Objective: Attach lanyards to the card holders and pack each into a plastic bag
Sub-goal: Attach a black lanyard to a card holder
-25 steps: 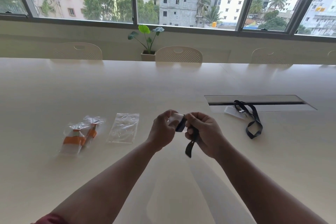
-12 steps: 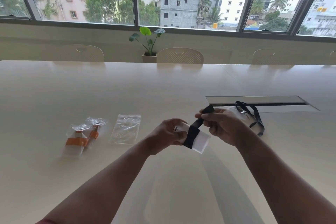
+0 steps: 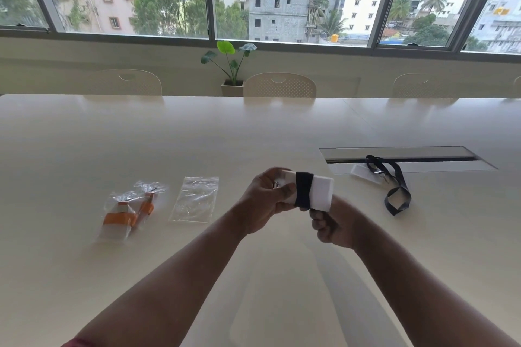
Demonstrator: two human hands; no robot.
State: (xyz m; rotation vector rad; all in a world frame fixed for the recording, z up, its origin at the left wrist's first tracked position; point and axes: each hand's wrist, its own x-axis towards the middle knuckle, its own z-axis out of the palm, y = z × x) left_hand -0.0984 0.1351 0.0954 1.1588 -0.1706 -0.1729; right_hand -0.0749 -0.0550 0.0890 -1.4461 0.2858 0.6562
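Gripping card holder (image 3: 318, 191) (black lanyard (image 3: 304, 190) wrapped round): left hand (image 3: 267, 203); right hand (image 3: 328, 224) fingers curled beneath, grip unclear.

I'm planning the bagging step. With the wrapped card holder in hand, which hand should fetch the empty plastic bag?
Probably the left hand: the empty plastic bag lies on its side. But it grips the card holder, so the right hand must hold that alone first.

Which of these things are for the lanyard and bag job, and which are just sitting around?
For the job:
card holder wrapped in black lanyard, held by left hand and right hand
empty plastic bag
packed bags with orange lanyards
second lanyard and holder

Just there:
potted plant
chairs
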